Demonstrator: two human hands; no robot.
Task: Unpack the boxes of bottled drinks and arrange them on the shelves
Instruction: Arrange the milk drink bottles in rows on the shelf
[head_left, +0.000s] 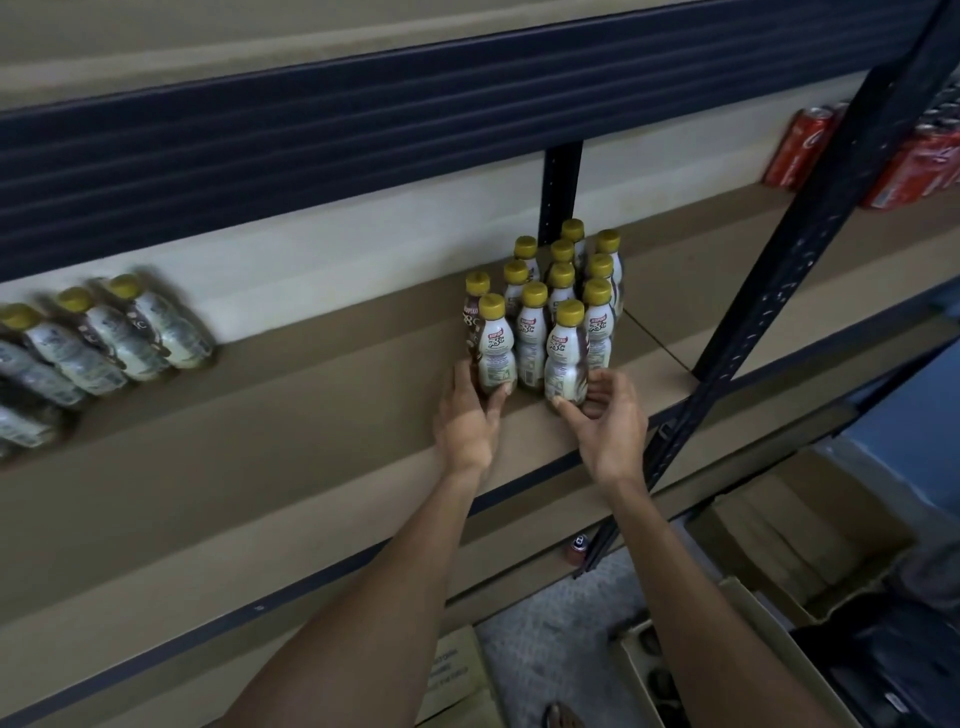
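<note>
On shelf (311, 415) front: gripping front-left bottle (496, 348) low with curled left hand (465, 415) fingers; pinching front-right bottle (566, 353) base between right hand (610, 421) thumb and fingers; standing upright.

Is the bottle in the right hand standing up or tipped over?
Standing up: the white plastic bottle with the yellow cap rests base-down on the brown shelf board, cap on top, gripped by the right hand.

Red cans (802, 148) stand packed together at upper right, labels facing out. Down low a lone can (577, 546) sits upright in shadow beside the speckled grey floor (545, 639) — a blue wall (904, 426) behind.
</note>
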